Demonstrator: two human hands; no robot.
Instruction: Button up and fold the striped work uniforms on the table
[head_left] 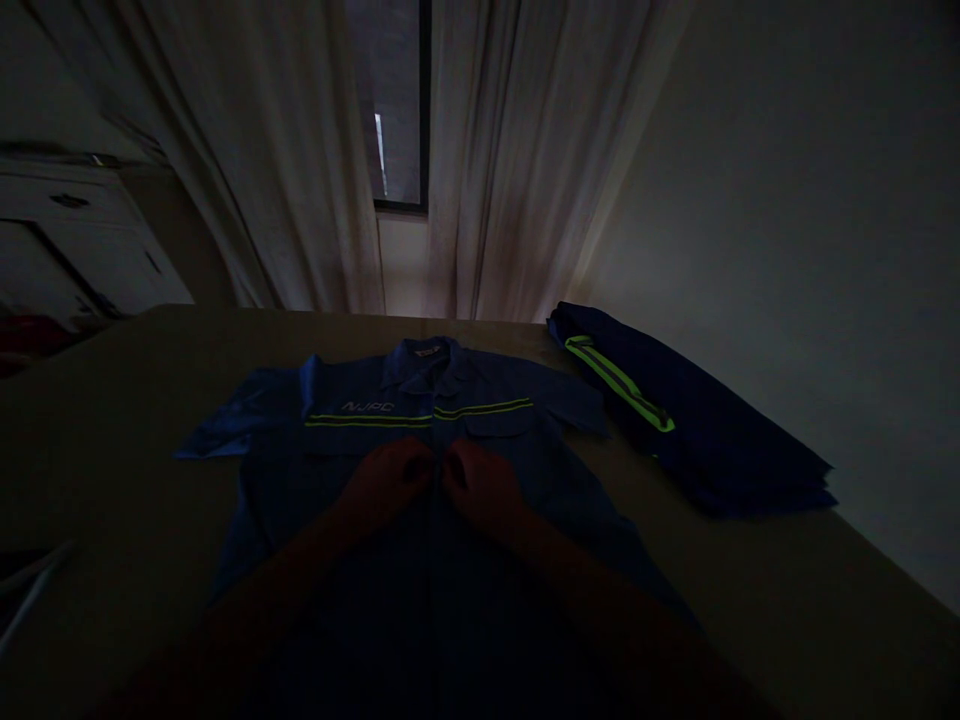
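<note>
A blue short-sleeved work shirt (337, 510) lies spread face up, its collar pointing away from me. Yellow-green stripes cross the chest, with lettering above the left one. At the front placket, just below the stripes, my left hand (394, 475) is closed in a pinch on the shirt. My right hand (480, 475) pinches the placket right beside it, the two sets of fingertips almost meeting. Whether a button sits between them is too dark to make out. The lower part of the shirt fades into shadow under my forearms.
The shirt rests on a broad brownish surface (150, 400). Folded dark blue clothing (697, 420) with a bright yellow-green band lies at the right, near a pale wall (840, 250). Curtains (292, 150) hang behind, around a narrow window gap. A white cabinet (82, 240) stands far left.
</note>
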